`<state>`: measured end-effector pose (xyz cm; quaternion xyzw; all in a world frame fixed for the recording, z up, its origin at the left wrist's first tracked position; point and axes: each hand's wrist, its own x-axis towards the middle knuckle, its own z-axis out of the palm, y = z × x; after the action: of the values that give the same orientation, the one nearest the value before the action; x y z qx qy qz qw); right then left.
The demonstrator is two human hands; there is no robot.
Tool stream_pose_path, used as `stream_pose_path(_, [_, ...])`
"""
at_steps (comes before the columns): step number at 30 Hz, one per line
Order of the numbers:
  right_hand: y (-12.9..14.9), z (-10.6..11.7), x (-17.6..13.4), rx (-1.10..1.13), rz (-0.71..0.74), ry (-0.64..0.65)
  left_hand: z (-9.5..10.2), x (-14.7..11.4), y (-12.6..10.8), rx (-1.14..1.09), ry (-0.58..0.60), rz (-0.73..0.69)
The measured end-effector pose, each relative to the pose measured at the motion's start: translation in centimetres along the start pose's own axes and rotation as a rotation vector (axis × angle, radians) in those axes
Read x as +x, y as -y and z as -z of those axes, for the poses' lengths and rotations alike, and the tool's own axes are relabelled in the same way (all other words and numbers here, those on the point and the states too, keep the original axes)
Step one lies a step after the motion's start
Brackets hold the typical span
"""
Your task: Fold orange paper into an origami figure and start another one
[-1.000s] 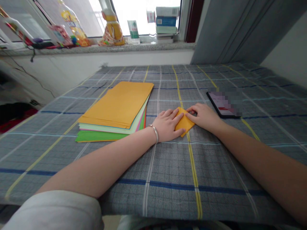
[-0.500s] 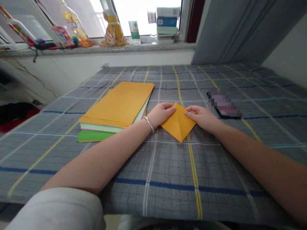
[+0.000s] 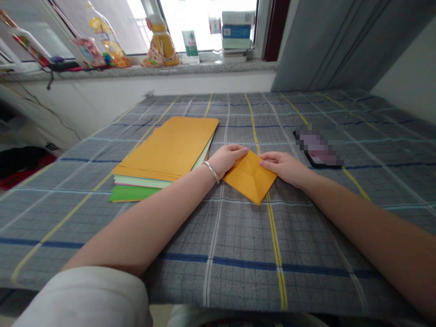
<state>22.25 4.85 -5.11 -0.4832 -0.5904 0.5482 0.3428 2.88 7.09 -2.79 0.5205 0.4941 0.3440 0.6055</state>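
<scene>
Your left hand (image 3: 226, 160) and right hand (image 3: 284, 166) pinch the upper corners of the orange folded paper (image 3: 250, 178), lying creased on the checked cloth (image 3: 238, 245) beside the paper stack (image 3: 166, 154), with folds apparently unfinished

Orange paper (image 3: 250, 178), grey plaid cloth (image 3: 238, 236)
</scene>
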Motion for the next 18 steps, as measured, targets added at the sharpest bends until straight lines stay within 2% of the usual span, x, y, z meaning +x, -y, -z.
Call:
stream_pose_path(7, [0.3,-0.1,0.0,-0.020,-0.011,-0.075,-0.4,0.2,0.8,0.232,-0.124,-0.138])
stream_pose_path(10, [0.5,-0.1,-0.2,-0.057,-0.019,-0.116,-0.6,0.0,1.1,0.300,-0.064,-0.209])
stream_pose_path(13, [0.7,0.0,-0.4,-0.094,-0.026,-0.104,-0.7,-0.2,1.2,0.341,0.028,-0.248])
stream_pose_path(18, [0.9,-0.1,-0.4,-0.130,-0.037,-0.110,-0.5,-0.1,1.4,0.380,0.060,-0.273])
